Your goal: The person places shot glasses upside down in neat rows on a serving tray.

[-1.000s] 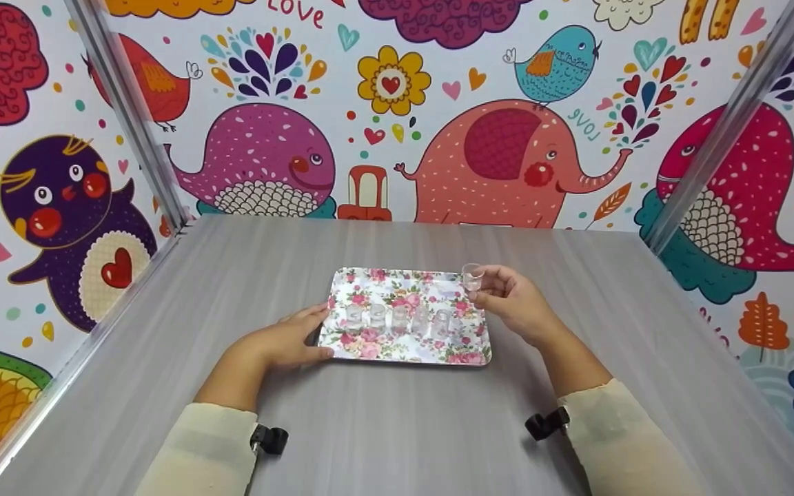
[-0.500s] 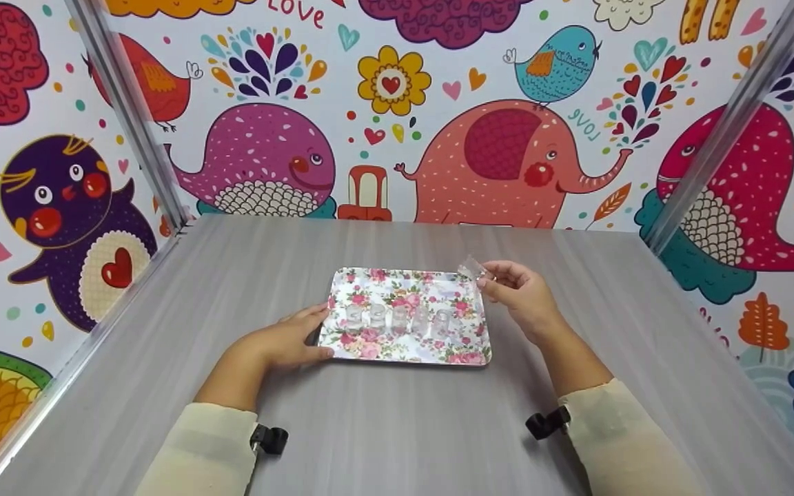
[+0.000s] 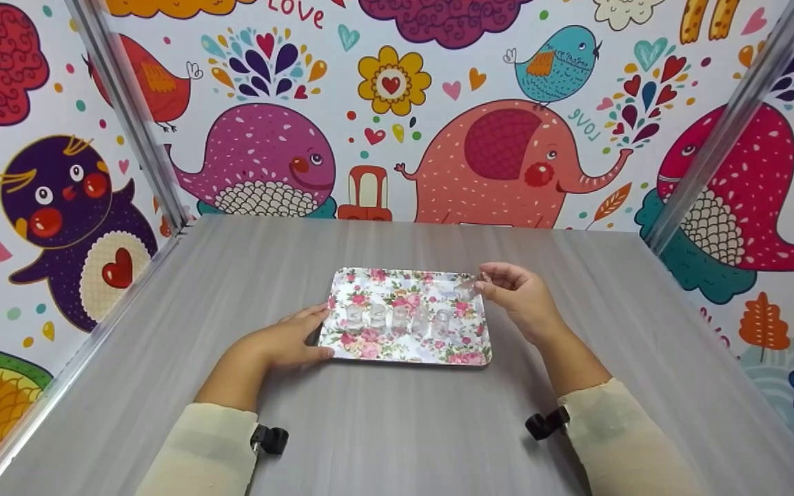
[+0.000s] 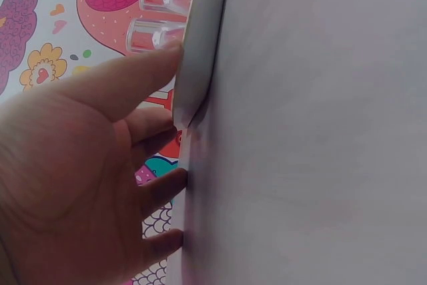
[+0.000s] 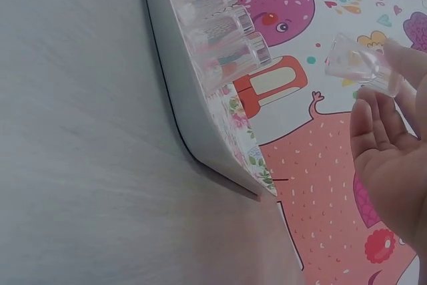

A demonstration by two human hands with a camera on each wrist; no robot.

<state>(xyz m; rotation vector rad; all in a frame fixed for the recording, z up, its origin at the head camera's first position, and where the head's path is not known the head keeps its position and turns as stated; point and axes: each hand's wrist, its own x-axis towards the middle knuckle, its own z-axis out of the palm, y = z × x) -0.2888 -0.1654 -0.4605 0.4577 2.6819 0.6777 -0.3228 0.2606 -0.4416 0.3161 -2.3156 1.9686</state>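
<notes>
Beyond the back right corner of the floral tray [image 3: 383,350], my right hand [image 3: 524,300] pinches a small clear shot glass [image 5: 357,65] between thumb and fingers. That glass is tilted and apart from the tray in the right wrist view; it shows only faintly in the head view. Several similar clear glasses [image 3: 399,319] stand in a row across the middle of the tray. My left hand [image 3: 287,339] rests at the tray's left side, thumb on the front left corner and fingers fairly straight along the edge.
The tray lies on a grey wood-grain table [image 3: 383,427]. Printed cartoon wall panels [image 3: 376,138] enclose its back and sides, with metal posts [image 3: 735,124] at the back corners. A black camera [image 3: 545,424] is strapped at the right wrist.
The glass in my right hand has tipped from upright to tilted, then turned further and come lower. The right hand shifted slightly back and right; the left hand and tray stayed put.
</notes>
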